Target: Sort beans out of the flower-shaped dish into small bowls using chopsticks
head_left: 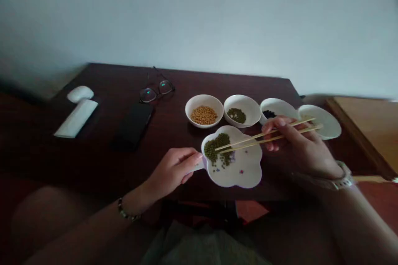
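Note:
My left hand (pixel 177 167) grips the short handle of a white flower-shaped dish (pixel 248 169). Green beans (pixel 219 149) lie in the dish's left part. Wooden chopsticks (pixel 248 142) are held in my right hand (pixel 295 145), their tips over the green beans; whether a bean is between them is too small to tell. Behind the dish stand white bowls in a row: one with tan beans (pixel 203 116), one with some green beans (pixel 236 115), one with black beans (pixel 268 114) partly behind my right hand, and a pale bowl (pixel 331 124) at the right end.
On the dark table (pixel 174 128), glasses (pixel 157 92) lie left of the bowls, with a black flat object (pixel 133 124) in front of them. A white case (pixel 77 119) and a white rounded object (pixel 80 93) are farther left. A wooden surface (pixel 367 124) stands at the right.

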Tool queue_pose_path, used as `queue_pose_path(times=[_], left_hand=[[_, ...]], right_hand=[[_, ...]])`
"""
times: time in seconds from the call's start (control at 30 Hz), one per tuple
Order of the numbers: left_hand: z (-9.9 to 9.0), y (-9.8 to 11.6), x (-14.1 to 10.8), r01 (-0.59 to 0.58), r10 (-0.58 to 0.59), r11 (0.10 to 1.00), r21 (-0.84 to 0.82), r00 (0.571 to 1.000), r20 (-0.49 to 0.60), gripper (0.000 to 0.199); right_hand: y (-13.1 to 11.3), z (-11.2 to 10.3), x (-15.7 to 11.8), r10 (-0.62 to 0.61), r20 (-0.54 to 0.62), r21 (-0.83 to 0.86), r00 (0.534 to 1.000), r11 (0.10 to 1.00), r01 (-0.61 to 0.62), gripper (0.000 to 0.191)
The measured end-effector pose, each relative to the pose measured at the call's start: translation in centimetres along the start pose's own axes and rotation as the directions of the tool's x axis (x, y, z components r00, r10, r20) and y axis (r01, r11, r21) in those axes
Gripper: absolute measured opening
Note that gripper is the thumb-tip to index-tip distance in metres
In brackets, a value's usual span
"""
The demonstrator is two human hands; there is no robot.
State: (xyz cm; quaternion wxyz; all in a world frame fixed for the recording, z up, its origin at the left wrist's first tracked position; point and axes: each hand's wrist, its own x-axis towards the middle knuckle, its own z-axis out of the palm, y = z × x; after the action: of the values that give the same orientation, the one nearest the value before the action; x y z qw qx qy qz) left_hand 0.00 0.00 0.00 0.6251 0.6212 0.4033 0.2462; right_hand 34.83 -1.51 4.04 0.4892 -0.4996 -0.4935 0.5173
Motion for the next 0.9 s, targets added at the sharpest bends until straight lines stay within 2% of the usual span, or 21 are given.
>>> queue_pose_path(times=[0.13,0.3,0.53,0.73,0.9], left_hand=[[0.1,0.0,-0.3,-0.006,0.006,1.000,-0.005,1.000,-0.001,0.047],[0.3,0.0,-0.3,-0.015,0.015,1.000,-0.007,1.000,-0.007,0.047],[0.3,0.1,-0.2,-0.019,0.019,1.000,0.017,1.000,0.001,0.047],[0.4,0.1,-0.2,-0.020,0.020,1.000,0.011,1.000,-0.003,0.046],[0.5,0.0,-0.3,-0.023,0.023,1.000,0.009,1.000,0.002,0.046]], right_hand=[[0.0,-0.5,0.0,0.060,-0.007,0.106,0.998,0.993,-0.059,0.037],[0.4,-0.6,0.3,0.105,-0.046,0.139,0.993,0.985,-0.098,0.032],[1.1,0.1,0.8,0.067,-0.084,0.053,0.994,0.997,-0.062,0.046],[1.7,-0.1,1.0,0.091,-0.093,0.157,0.991,0.985,-0.076,0.039],[1.8,-0.3,1.0,0.070,-0.089,0.174,0.994,0.983,-0.053,0.037]])
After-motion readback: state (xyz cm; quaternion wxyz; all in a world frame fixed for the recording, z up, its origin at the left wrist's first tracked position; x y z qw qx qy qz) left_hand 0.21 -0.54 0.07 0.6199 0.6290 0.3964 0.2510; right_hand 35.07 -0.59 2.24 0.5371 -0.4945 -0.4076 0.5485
